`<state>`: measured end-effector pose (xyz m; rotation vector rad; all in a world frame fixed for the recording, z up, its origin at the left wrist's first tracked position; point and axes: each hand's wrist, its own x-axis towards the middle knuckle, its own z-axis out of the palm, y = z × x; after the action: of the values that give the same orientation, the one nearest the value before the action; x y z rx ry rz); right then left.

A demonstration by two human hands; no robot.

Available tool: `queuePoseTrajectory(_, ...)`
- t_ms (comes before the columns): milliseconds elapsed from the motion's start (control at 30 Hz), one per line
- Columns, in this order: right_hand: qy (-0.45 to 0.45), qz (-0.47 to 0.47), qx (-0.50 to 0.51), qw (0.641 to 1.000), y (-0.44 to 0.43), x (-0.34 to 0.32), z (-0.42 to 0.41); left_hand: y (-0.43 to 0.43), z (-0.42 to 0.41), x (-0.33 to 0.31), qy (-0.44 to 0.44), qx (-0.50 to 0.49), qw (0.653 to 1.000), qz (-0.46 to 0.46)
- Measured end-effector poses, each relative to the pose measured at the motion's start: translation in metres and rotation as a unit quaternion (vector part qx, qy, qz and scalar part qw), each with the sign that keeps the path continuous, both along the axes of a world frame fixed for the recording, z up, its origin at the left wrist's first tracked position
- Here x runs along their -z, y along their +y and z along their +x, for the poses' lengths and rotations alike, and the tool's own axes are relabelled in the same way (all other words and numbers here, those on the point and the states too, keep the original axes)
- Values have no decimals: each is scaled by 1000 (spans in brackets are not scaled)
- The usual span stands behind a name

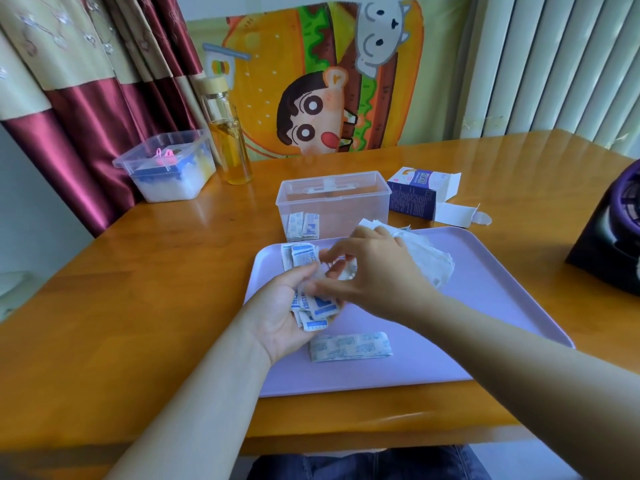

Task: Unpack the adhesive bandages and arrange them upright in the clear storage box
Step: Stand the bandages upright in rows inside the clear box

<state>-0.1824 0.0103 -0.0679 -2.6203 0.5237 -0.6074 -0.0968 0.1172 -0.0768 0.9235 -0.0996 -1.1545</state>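
Wrapped bandages (317,306): loose sheaf above lilac tray (485,306), gripped in left hand (285,315); right hand (377,271) pinches one. Light, flimsy, probably slippery; best taken by short edges. Clear storage box (346,206) behind tray.

Single head-worn wide-angle view, facing forward-down, close above tray (363,375).
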Motion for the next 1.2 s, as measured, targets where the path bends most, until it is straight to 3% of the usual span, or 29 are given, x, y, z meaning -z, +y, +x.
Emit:
queuePoseTrajectory(100, 14, 66, -155, 986, -4, -2, -8, 0, 1, -3, -8, 8, 1000, 10)
queuePoseTrajectory(233, 94, 17, -207, 974, 2, 5, -10, -1, -6, -3, -86, 103, 990, 49)
queuePoseTrajectory(433, 4, 52, -208, 977, -10, -1, -9, -1, -11, -6, -134, 145, 979, 53)
queuePoseTrajectory(633, 65, 42, -234, 969, -13, -10, -17, -1, -13, -8, -226, 171, 956, 82)
queuePoseTrajectory(833, 36, 78, -198, 976, -19, -28, -23, 4, -5, -15, -265, 189, 939, 111)
queuePoseTrajectory(967, 51, 72, -194, 977, -24, -41, -26, 4, 2, -22, -331, 209, 908, 149)
queuePoseTrajectory(1100, 3, 71, -179, 981, -22, -37, -22, 1, 6, -31, -397, 216, 875, 175)
queuePoseTrajectory(1200, -64, 63, -127, 988, -25, -30, -19, -2, 10, -33, -442, 149, 869, 167)
